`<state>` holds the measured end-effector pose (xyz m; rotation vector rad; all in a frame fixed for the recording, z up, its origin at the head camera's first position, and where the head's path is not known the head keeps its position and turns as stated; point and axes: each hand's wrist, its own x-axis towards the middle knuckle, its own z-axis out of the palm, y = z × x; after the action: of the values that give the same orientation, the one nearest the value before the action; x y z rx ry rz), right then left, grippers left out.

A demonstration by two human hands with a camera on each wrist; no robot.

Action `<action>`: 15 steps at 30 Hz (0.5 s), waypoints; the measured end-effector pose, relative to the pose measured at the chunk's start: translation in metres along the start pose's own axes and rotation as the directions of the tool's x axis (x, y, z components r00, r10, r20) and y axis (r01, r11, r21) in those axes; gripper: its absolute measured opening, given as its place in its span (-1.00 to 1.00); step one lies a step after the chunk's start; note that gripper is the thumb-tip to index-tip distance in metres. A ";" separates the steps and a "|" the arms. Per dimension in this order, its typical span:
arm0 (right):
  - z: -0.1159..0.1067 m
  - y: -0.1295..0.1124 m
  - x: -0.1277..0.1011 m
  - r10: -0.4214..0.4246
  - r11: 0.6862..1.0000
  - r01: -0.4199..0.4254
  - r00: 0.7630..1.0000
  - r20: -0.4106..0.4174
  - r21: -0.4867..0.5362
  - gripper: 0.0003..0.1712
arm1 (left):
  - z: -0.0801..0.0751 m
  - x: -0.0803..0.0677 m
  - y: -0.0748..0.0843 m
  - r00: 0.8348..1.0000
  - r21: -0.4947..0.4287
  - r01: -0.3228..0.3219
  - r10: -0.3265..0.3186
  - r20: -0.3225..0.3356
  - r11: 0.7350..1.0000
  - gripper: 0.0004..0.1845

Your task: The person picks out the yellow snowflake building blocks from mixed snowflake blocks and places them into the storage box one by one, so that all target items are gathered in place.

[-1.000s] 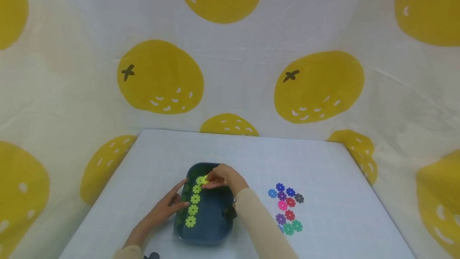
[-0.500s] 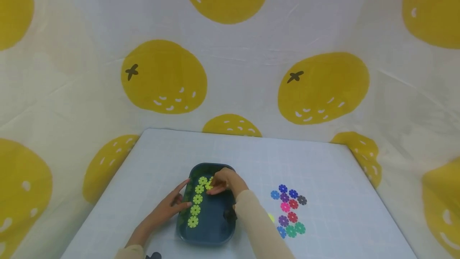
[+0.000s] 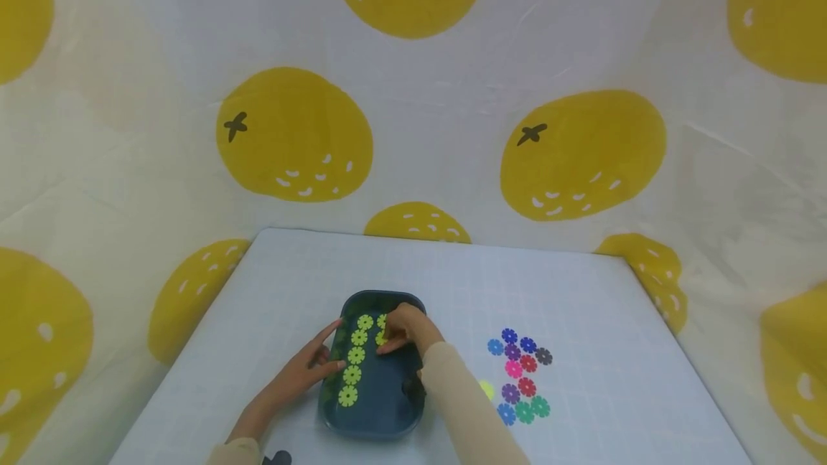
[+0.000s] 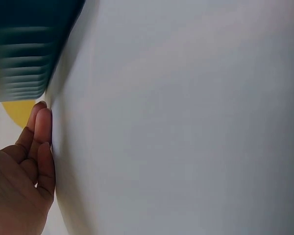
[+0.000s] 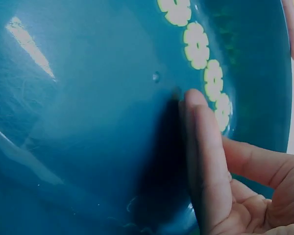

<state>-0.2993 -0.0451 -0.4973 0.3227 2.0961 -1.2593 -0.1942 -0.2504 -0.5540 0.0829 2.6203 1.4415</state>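
A dark blue-green tray [image 3: 371, 418] stands on the table. A column of several yellow-green snowflake discs [image 3: 356, 355] runs along its left side. My left hand [image 3: 298, 375] is at the tray's left side, thumb and index fingertips at the rim; in the left wrist view its other fingers lie loosely bent by the tray's outer wall. Inside the tray, my right hand [image 3: 408, 325] has its fingertips at a yellow-green disc [image 3: 380, 339] beside the column. Another disc [image 3: 382, 321] shows partly behind it. The right wrist view shows straight fingers [image 5: 213, 161], with the thumb behind them.
Right of the tray lies a loose group of discs, among them blue [image 3: 506, 413], green [image 3: 540, 406], red [image 3: 527, 386], pink [image 3: 513, 369] and dark grey [image 3: 544, 356]. A yellow disc [image 3: 486, 390] is partly hidden by the right sleeve [image 3: 468, 404]. A fruit-patterned cloth [image 3: 439, 149] hangs behind.
My right hand has moved slightly right and away from the column's top; the discs at its fingertips now sit as a second short column. The left hand has stayed at the rim.
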 end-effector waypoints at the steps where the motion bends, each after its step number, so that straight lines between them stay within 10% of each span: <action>1: 0.000 -0.001 -0.001 -0.009 1.000 0.009 1.000 -0.021 -0.014 -0.65 | 0.000 0.000 0.000 1.000 -0.001 0.000 0.000 -0.001 1.000 -0.19; 15: 0.000 -0.011 0.006 0.099 0.986 -0.099 0.995 -0.005 -0.131 -0.75 | 0.001 0.000 0.001 1.000 -0.012 0.001 -0.001 0.000 1.000 -0.20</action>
<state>-0.3099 -0.0511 -0.4933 0.3617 2.1223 -1.0586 -0.1939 -0.2492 -0.5538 0.0808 2.6111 1.4560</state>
